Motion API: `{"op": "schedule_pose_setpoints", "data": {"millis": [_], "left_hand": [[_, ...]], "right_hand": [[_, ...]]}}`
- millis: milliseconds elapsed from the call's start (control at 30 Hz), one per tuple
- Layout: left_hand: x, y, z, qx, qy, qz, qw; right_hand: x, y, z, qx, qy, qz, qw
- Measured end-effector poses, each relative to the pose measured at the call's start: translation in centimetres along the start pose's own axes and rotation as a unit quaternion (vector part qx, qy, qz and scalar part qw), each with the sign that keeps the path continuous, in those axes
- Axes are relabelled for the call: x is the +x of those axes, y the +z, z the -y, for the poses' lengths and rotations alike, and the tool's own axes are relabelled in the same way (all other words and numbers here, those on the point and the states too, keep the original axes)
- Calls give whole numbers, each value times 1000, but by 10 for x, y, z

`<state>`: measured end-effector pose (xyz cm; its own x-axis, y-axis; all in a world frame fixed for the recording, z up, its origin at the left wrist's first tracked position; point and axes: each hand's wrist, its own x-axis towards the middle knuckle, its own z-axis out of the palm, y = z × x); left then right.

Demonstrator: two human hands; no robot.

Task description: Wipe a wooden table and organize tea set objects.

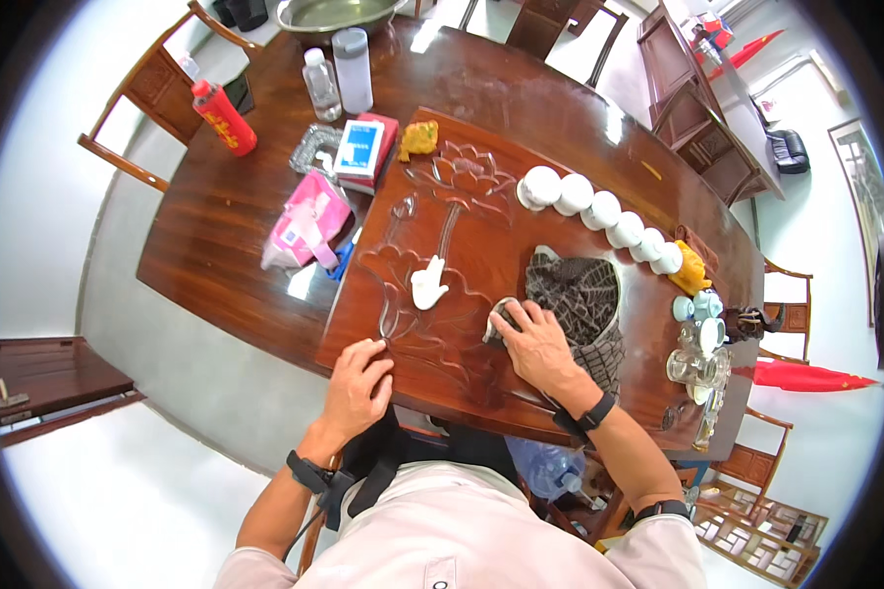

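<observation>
My right hand (534,342) is on the carved wooden tea tray (479,258), its fingers on the grey-edged end of a dark patterned cloth (578,294). The rest of the cloth lies crumpled just right of the hand and partly under the wrist. At the tray's front left edge rests my left hand (359,383), fingers slightly bent and apart, holding nothing. A small white hand-shaped figurine (429,283) lies on the carved lotus between and beyond both hands. Upturned white cups (602,210) form a curved row at the tray's far right.
Glass teaware (700,364), pale blue cups (706,303) and an orange figurine (689,269) line the right side. Left of the tray are a pink bag (313,213), blue scissors (345,258), a tissue box (365,151), a foil tray (315,147), a red bottle (225,118) and clear bottles (322,85).
</observation>
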<state>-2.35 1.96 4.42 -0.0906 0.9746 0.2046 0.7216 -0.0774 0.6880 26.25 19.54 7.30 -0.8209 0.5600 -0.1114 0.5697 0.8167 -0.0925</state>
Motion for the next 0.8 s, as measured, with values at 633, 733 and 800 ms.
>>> {"op": "schedule_pose_setpoints", "data": {"millis": [633, 733, 800], "left_hand": [[35, -89, 62, -59, -131, 232, 962], [54, -82, 58, 3, -102, 266, 958], [63, -75, 54, 14, -138, 293, 946]], "right_hand": [[-30, 28, 32, 42, 194, -115, 973], [-1, 28, 18, 81, 226, -139, 961], [16, 31, 6, 93, 236, -155, 955]]}}
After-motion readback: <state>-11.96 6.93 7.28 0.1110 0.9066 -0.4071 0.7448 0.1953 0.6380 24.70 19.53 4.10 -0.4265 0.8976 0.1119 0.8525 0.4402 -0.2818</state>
